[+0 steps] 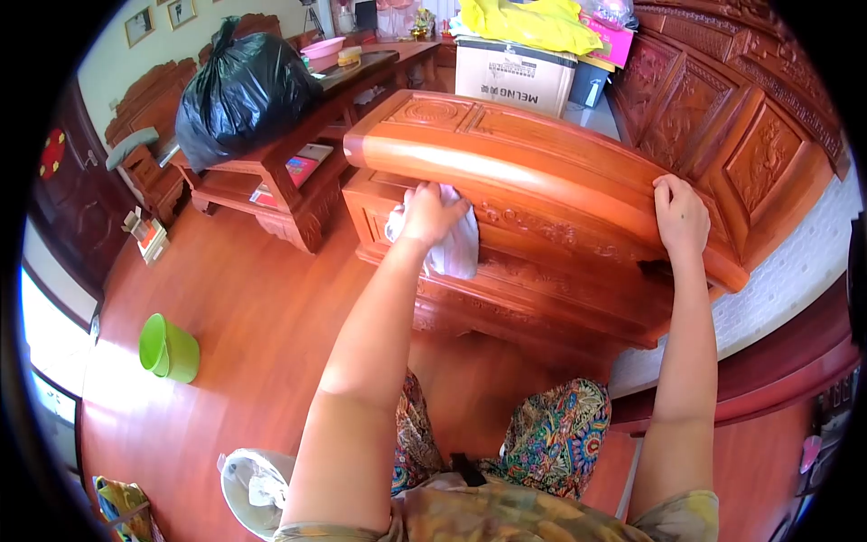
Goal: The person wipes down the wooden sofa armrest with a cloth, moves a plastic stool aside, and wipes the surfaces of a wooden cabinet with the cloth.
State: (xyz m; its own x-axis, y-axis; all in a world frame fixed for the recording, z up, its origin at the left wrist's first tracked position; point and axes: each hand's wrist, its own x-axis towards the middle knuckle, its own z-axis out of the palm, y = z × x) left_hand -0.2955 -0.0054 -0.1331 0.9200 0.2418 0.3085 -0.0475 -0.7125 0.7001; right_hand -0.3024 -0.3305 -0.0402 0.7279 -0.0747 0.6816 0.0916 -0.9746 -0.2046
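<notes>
A carved, polished reddish wooden bench (pixel 542 172) with a broad rounded arm stands right before me. My left hand (pixel 433 215) presses a pale cloth (pixel 459 244) against the carved side panel, just under the arm's rounded edge. The cloth bunches beneath the fingers and hangs down below them. Farther right, my right hand (pixel 679 215) grips the edge of the bench arm, fingers curled over its top. Its palm side is hidden.
A black garbage bag (pixel 237 95) sits on a low wooden table at the left. On the floor are a green bucket (pixel 172 350) and a lined trash bin (pixel 253 488). Behind the bench arm stands a cardboard box (pixel 513 77) with yellow plastic (pixel 528 27) on top.
</notes>
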